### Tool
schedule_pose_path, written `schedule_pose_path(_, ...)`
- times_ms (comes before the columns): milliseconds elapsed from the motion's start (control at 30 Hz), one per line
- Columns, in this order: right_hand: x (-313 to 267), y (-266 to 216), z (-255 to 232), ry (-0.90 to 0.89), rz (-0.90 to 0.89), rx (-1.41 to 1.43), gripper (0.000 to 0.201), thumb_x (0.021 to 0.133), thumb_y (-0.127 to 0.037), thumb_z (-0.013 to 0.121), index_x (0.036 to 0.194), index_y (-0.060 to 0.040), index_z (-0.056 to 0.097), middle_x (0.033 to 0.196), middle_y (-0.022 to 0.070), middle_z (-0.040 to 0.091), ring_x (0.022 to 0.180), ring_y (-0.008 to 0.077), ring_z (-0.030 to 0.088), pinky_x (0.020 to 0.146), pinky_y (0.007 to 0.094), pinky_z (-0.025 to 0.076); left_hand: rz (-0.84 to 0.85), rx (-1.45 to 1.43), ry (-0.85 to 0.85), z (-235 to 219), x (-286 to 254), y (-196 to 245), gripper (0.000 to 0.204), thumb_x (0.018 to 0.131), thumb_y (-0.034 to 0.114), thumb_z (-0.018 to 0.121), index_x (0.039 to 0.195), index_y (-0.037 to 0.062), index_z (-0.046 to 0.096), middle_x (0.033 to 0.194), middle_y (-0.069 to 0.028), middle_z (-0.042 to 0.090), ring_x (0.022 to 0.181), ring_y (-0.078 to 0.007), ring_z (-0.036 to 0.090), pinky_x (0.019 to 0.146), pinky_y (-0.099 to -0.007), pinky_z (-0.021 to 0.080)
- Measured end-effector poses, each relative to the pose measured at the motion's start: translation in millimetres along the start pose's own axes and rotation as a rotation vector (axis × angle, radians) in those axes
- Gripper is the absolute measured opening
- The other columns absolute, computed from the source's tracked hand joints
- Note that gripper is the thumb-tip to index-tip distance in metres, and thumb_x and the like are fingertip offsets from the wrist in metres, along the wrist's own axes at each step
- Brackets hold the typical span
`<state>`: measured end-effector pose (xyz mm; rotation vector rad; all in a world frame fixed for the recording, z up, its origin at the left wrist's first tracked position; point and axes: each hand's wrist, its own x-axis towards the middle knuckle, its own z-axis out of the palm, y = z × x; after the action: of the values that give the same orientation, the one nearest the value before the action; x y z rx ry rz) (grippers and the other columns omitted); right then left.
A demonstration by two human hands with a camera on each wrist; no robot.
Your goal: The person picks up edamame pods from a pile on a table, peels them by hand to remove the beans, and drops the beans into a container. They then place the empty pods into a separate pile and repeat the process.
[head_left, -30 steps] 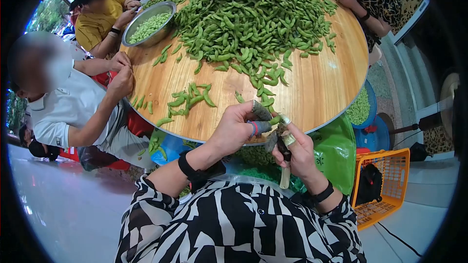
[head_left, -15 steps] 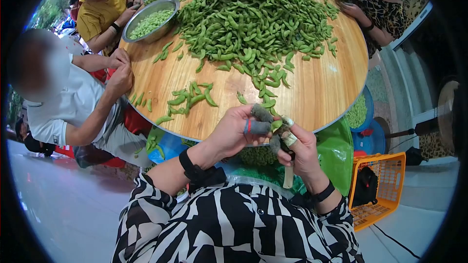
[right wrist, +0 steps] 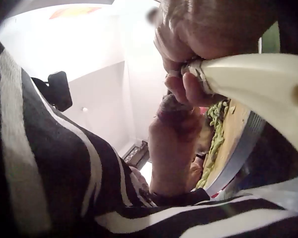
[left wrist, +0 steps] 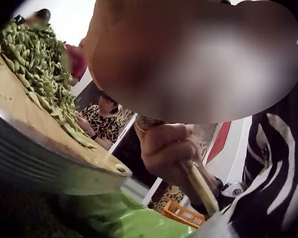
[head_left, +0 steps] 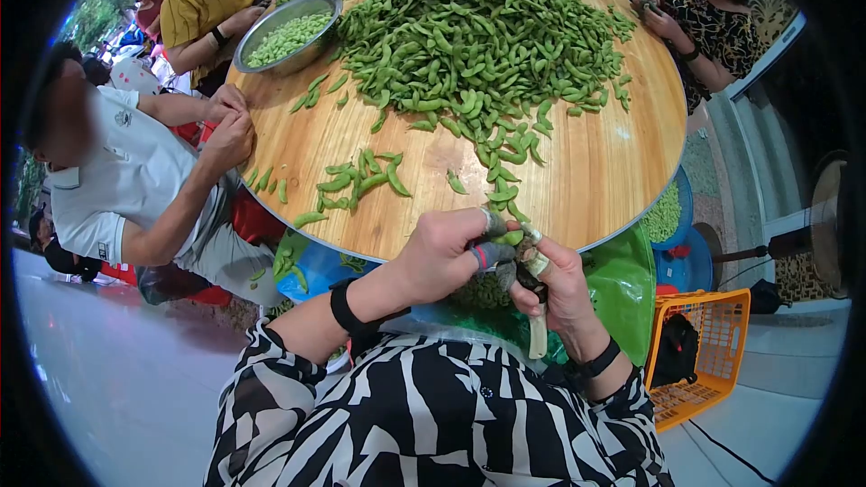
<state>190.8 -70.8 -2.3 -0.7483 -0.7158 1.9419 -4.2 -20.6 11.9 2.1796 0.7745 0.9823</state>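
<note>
One round wooden tabletop [head_left: 595, 194], three other people [head_left: 135, 171] at its edge. One big pile of pods [head_left: 478, 45] on it, one loose cluster [head_left: 356, 185] of roughly ten nearer, one stray pod [head_left: 456, 182] to the cluster's right. Off the right side: one orange crate [head_left: 726, 352], two blue basins [head_left: 693, 261], upper one holding shelled beans. One steel bowl [head_left: 316, 54] on the tabletop, far left, beans inside, too many to count. Two hands at the near edge: right hand [head_left: 557, 284], grip wrapped round one pale-handled tool [head_left: 538, 334]; left hand [head_left: 442, 252], grip narrow, pinching one green pod [head_left: 511, 237] between both hands, just beside the right thumb.
</note>
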Motion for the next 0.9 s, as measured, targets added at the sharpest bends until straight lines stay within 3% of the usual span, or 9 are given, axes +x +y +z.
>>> schedule_pose_path(67,-0.1,0.0,1.8,0.001,-0.026,-0.028,0.040,0.097,-0.018,0.050,0.134,-0.0023,0.046,0.065,0.0046,0.051,0.045,0.0079,0.042,0.038,0.0193,0.032,-0.292,-0.520,0.076,7.2,-1.1,0.6,0.021,0.084,0.009,0.069,0.101,-0.0017,0.065,0.080,-0.0034,0.065,0.069,-0.0088,0.059,0.058,-0.0257,0.047)
schedule_pose_path(300,-4.9,2.6,-4.1,0.037,-0.156,-0.264,0.038,0.094,-0.020,0.056,0.125,0.0025,0.052,0.067,0.0044,0.054,0.044,0.0074,0.044,0.038,0.0194,0.031,-0.763,-0.901,-0.033,-1.9,4.6,8.3,0.015,0.087,0.014,0.067,0.095,0.0018,0.067,0.070,-0.0002,0.060,0.058,-0.0047,0.054,0.049,-0.0180,0.039)
schedule_pose_path(367,-6.7,2.7,-7.9,0.056,-0.145,-0.259,0.034,0.092,-0.013,0.057,0.121,0.0033,0.054,0.071,0.0036,0.055,0.046,0.0071,0.045,0.039,0.0195,0.032,-0.874,-1.104,-0.132,-1.6,1.9,1.3,0.012,0.088,0.015,0.066,0.093,0.0042,0.066,0.064,-0.0002,0.057,0.049,-0.0023,0.047,0.039,-0.0163,0.030)
schedule_pose_path(533,-1.2,3.1,-13.3,0.152,-0.203,-0.472,0.028,0.084,-0.013,0.066,0.106,0.0023,0.058,0.072,0.0008,0.055,0.051,0.0063,0.047,0.044,0.0199,0.035,-0.993,-1.165,-0.120,14.0,0.1,4.1,0.014,0.089,0.017,0.065,0.083,0.0049,0.061,0.055,0.0026,0.047,0.041,-0.0040,0.039,0.036,-0.0189,0.024)
schedule_pose_path(600,7.8,7.2,-9.9,0.208,-0.428,-0.549,0.024,0.080,-0.012,0.070,0.098,-0.0007,0.060,0.073,-0.0019,0.054,0.061,0.0051,0.048,0.053,0.0199,0.038,-1.024,-1.206,-0.140,20.5,0.0,3.8,0.015,0.090,0.018,0.064,0.083,0.0049,0.060,0.055,0.0027,0.047,0.041,-0.0042,0.038,0.036,-0.0191,0.024)
schedule_pose_path(700,5.2,-1.3,-17.8,0.104,-0.351,-0.735,0.022,0.080,-0.006,0.067,0.098,-0.0008,0.057,0.075,-0.0013,0.055,0.066,0.0091,0.050,0.058,0.0252,0.042,-1.064,-1.282,-0.079,25.5,-3.0,2.4,0.012,0.092,0.015,0.057,0.086,0.0059,0.062,0.058,0.0014,0.051,0.041,-0.0025,0.040,0.034,-0.0177,0.024)
schedule_pose_path(800,0.0,-7.1,-19.6,0.070,-0.323,-1.061,0.023,0.076,-0.009,0.068,0.091,-0.0002,0.054,0.069,0.0029,0.050,0.061,0.0106,0.048,0.055,0.0273,0.040,-1.063,-0.990,-0.166,25.7,-5.8,6.0,0.014,0.093,0.012,0.052,0.086,0.0041,0.063,0.059,0.0003,0.051,0.045,-0.0044,0.043,0.038,-0.0201,0.029)
schedule_pose_path(867,-3.0,-2.0,-21.1,0.078,-0.305,-1.106,0.023,0.072,-0.009,0.066,0.085,0.0007,0.050,0.063,0.0096,0.045,0.055,0.0170,0.049,0.052,0.0311,0.039,-0.869,-0.671,-0.210,27.2,-7.8,9.0,0.016,0.091,0.010,0.051,0.085,0.0019,0.064,0.061,-0.0008,0.054,0.051,-0.0067,0.047,0.045,-0.0231,0.035)
schedule_pose_path(900,-4.1,1.3,-21.3,0.114,-0.362,-1.173,0.021,0.072,-0.008,0.065,0.084,0.0007,0.049,0.061,0.0113,0.045,0.052,0.0204,0.048,0.050,0.0323,0.039,-0.896,-0.690,-0.212,27.6,-8.4,7.5,0.016,0.090,0.010,0.053,0.083,-0.0002,0.064,0.062,-0.0013,0.055,0.056,-0.0086,0.049,0.051,-0.0260,0.039)
